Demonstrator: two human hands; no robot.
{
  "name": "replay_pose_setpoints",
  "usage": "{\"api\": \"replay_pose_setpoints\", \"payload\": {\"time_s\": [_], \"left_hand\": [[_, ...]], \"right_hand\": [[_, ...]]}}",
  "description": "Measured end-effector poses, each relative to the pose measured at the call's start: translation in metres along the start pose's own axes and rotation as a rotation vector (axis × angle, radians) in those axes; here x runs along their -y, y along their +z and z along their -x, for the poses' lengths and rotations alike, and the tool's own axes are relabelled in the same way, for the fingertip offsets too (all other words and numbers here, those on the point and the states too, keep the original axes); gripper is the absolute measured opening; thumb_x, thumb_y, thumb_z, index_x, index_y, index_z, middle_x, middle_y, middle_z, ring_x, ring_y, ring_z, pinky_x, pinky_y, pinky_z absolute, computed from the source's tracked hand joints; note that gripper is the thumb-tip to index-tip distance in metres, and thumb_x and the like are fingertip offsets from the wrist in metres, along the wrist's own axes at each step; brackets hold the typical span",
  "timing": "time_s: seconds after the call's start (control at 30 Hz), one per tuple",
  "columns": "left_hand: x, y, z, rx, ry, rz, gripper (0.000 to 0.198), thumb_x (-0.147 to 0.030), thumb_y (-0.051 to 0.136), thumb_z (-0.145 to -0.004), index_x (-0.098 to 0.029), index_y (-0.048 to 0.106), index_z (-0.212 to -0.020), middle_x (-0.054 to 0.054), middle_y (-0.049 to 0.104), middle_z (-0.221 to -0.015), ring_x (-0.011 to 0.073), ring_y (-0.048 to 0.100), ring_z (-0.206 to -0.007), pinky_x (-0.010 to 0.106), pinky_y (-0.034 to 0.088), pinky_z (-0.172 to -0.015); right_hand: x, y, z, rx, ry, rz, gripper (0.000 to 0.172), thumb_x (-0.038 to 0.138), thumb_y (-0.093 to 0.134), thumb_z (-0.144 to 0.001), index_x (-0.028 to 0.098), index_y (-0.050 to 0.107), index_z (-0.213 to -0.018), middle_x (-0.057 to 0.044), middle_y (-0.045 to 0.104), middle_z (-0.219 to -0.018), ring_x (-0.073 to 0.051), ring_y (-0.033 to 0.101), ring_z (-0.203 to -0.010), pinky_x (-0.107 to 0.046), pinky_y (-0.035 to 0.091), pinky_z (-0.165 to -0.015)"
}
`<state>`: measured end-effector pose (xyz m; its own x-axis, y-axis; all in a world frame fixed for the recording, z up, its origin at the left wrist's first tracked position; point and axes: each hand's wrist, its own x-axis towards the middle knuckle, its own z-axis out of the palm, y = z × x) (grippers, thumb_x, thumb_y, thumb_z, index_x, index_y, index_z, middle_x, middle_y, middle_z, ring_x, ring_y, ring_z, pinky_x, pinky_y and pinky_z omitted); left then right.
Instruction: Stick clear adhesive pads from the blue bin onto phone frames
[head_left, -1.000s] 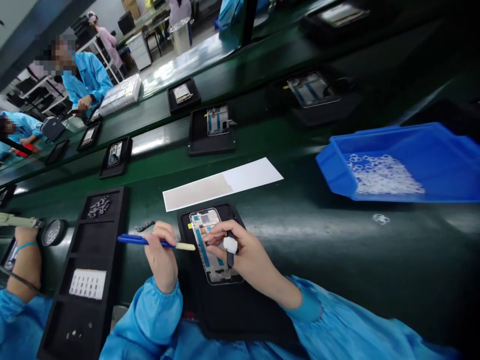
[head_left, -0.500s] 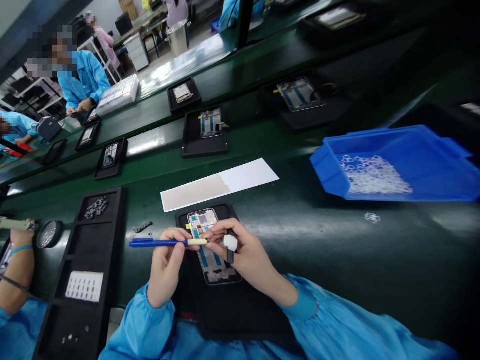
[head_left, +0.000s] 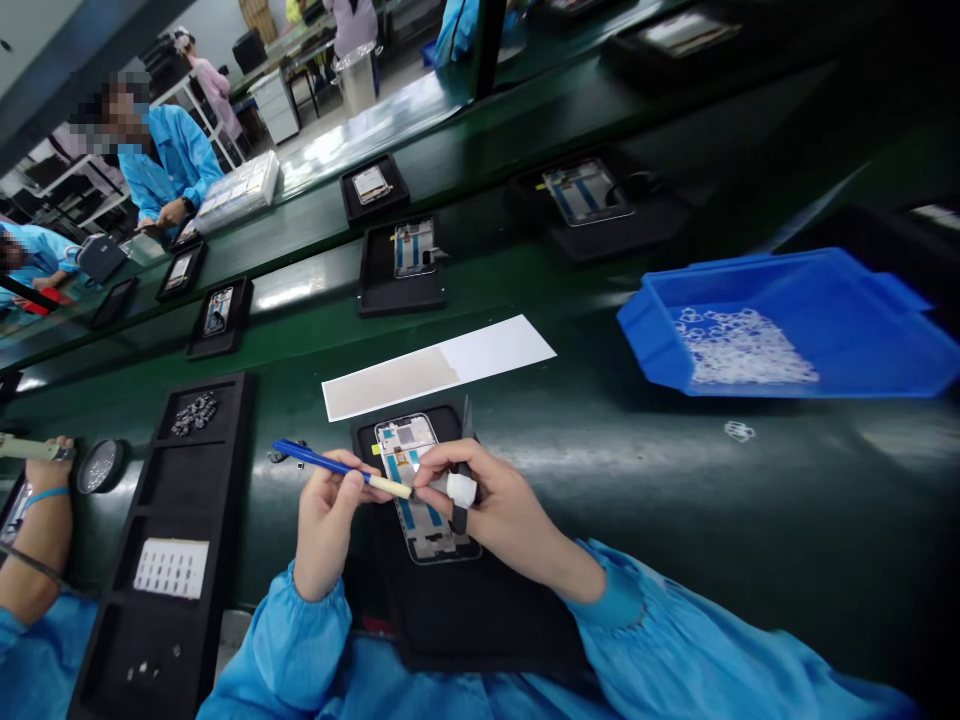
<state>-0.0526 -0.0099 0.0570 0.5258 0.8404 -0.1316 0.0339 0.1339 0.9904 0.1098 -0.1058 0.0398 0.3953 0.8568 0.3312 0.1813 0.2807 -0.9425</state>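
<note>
My left hand (head_left: 328, 520) is closed around a blue pen-like tool (head_left: 315, 458) with a cream-coloured end, which points right and slightly down. In my right hand (head_left: 499, 510) are black tweezers (head_left: 468, 420) with a white wrap (head_left: 461, 489), tucked in the palm and tips pointing away from me. The right thumb and forefinger meet at the cream end, by a tiny dark piece too small to name. Beneath both hands a phone frame (head_left: 439, 545) with blue strips and a yellow tab lies on a black tray (head_left: 480, 620).
A paper strip (head_left: 502, 345) lies beyond the tray. On the right stands a blue bin (head_left: 862, 330) of white rings, some loose rings (head_left: 739, 431) before it. A compartment tray (head_left: 176, 490) with small parts is at left, near a co-worker's arm (head_left: 49, 530). More phone trays (head_left: 401, 290) line the belt.
The blue tool has tilted, its back end rising and its cream end dipping. The tweezers have turned so their tips now show above my right hand. Both hands stay over the phone frame.
</note>
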Motion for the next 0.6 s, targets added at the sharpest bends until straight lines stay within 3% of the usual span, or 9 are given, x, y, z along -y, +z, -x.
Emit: {"api": "replay_pose_setpoints", "payload": {"time_s": [0.33, 0.6], "left_hand": [[-0.001, 0.009, 0.001, -0.036, -0.022, 0.066, 0.042, -0.052, 0.073, -0.078, -0.017, 0.054, -0.093, 0.003, 0.071, -0.083, 0.0172, 0.072, -0.067, 0.03, 0.061, -0.066], [-0.001, 0.017, 0.001, -0.152, -0.057, 0.158, 0.048, -0.052, 0.08, -0.07, -0.017, 0.055, -0.092, 0.001, 0.071, -0.079, 0.0152, 0.071, -0.064, 0.026, 0.058, -0.065]], "right_hand": [[0.0, 0.002, 0.001, -0.05, -0.122, 0.133, 0.024, 0.012, 0.058, -0.083, 0.025, 0.056, -0.103, 0.003, 0.068, -0.075, -0.014, 0.066, -0.065, -0.027, 0.055, -0.065], [-0.004, 0.005, 0.003, -0.067, -0.162, 0.13, 0.028, 0.009, 0.057, -0.082, 0.025, 0.053, -0.104, 0.005, 0.064, -0.071, -0.012, 0.064, -0.062, -0.025, 0.054, -0.064]]}}
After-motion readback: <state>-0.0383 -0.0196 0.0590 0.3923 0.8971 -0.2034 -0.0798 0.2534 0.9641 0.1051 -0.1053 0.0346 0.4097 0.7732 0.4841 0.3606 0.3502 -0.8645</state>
